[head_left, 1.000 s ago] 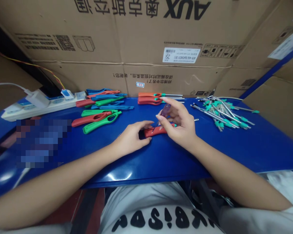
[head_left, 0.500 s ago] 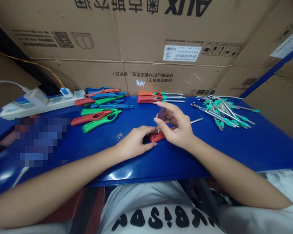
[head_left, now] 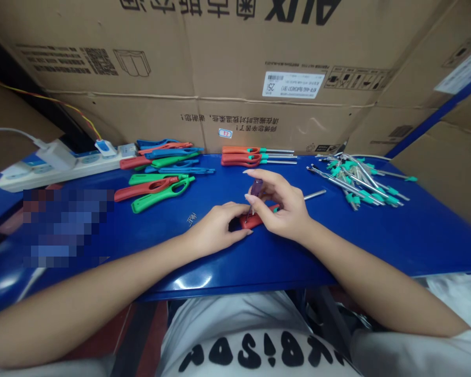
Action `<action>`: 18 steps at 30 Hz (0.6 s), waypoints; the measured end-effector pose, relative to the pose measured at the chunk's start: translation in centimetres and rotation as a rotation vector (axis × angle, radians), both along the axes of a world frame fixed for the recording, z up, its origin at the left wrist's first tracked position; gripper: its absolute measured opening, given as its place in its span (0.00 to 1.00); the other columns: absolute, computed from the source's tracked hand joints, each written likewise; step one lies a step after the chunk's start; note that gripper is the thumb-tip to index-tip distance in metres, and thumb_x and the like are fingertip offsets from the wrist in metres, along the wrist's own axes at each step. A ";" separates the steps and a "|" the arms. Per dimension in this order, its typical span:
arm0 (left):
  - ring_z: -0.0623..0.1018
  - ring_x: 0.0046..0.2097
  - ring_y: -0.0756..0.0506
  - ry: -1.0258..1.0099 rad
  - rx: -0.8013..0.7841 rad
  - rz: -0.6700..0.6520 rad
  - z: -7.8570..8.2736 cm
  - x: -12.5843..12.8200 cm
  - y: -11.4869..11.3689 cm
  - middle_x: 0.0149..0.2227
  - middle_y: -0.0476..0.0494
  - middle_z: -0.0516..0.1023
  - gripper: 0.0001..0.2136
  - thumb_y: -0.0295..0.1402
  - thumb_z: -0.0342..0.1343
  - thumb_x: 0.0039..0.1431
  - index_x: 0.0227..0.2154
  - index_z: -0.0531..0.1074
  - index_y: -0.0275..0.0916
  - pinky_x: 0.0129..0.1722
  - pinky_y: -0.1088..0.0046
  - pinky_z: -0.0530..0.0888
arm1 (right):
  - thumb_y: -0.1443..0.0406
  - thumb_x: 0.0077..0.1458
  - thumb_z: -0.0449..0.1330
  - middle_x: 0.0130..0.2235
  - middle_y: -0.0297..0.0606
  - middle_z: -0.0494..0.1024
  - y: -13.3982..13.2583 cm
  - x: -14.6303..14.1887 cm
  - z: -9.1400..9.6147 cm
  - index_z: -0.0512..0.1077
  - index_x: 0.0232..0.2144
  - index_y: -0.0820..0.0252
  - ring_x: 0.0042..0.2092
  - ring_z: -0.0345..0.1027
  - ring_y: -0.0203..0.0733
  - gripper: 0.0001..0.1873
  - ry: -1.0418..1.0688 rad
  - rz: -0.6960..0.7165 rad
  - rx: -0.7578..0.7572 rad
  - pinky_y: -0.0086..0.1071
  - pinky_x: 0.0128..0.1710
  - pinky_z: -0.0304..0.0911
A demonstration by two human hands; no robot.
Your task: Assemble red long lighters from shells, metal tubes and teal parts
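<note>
A red long-nosed lighter (head_left: 255,221) lies on the blue table in front of me, its metal tube pointing right. My left hand (head_left: 222,228) grips the handle end between thumb and fingers. In my right hand (head_left: 284,204) is a small screwdriver with a dark purple handle (head_left: 257,186), held almost upright. Its tip meets the lighter's handle near the left end. My right hand hides the middle of the lighter. Several tiny screws (head_left: 192,218) lie loose to the left of my left hand.
Red, green and blue handle shells (head_left: 163,193) lie at the back left, beside a white power strip (head_left: 70,167). Several assembled lighters (head_left: 241,158) rest against the cardboard (head_left: 204,112). A heap of metal tubes with green parts (head_left: 361,180) lies at the right.
My right hand has lowered slightly, and its index finger has come down with the screwdriver handle. My left hand and the lighter stay in place.
</note>
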State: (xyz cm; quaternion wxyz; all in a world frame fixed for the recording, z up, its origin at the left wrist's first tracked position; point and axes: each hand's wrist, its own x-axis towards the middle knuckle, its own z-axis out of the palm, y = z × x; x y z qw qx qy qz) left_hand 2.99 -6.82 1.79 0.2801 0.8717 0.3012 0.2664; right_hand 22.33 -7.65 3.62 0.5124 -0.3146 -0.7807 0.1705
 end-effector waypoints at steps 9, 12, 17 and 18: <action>0.80 0.43 0.43 -0.010 0.021 0.000 -0.2 0.0 0.0 0.41 0.45 0.81 0.09 0.30 0.62 0.60 0.43 0.76 0.40 0.46 0.66 0.74 | 0.64 0.63 0.60 0.44 0.39 0.80 0.0 -0.1 0.3 0.67 0.58 0.54 0.38 0.77 0.39 0.21 -0.038 0.009 0.061 0.35 0.41 0.78; 0.80 0.43 0.43 -0.016 0.029 -0.008 -0.2 0.0 0.1 0.40 0.46 0.81 0.09 0.30 0.62 0.60 0.43 0.76 0.40 0.46 0.67 0.75 | 0.63 0.64 0.60 0.42 0.38 0.80 0.1 -0.1 0.3 0.67 0.57 0.54 0.37 0.76 0.39 0.20 -0.064 -0.003 0.077 0.35 0.40 0.77; 0.79 0.42 0.44 -0.016 0.042 -0.011 -0.2 0.0 0.1 0.39 0.45 0.81 0.06 0.30 0.63 0.59 0.40 0.76 0.39 0.45 0.67 0.75 | 0.61 0.62 0.63 0.38 0.34 0.79 0.3 0.2 0.5 0.68 0.57 0.52 0.30 0.72 0.35 0.22 -0.119 -0.044 0.150 0.32 0.34 0.75; 0.79 0.42 0.44 -0.011 0.037 -0.004 -0.2 0.0 0.1 0.39 0.45 0.81 0.05 0.30 0.63 0.60 0.39 0.76 0.39 0.45 0.67 0.75 | 0.60 0.61 0.64 0.37 0.33 0.79 0.4 0.3 0.5 0.69 0.56 0.52 0.29 0.71 0.35 0.22 -0.140 -0.060 0.170 0.32 0.34 0.75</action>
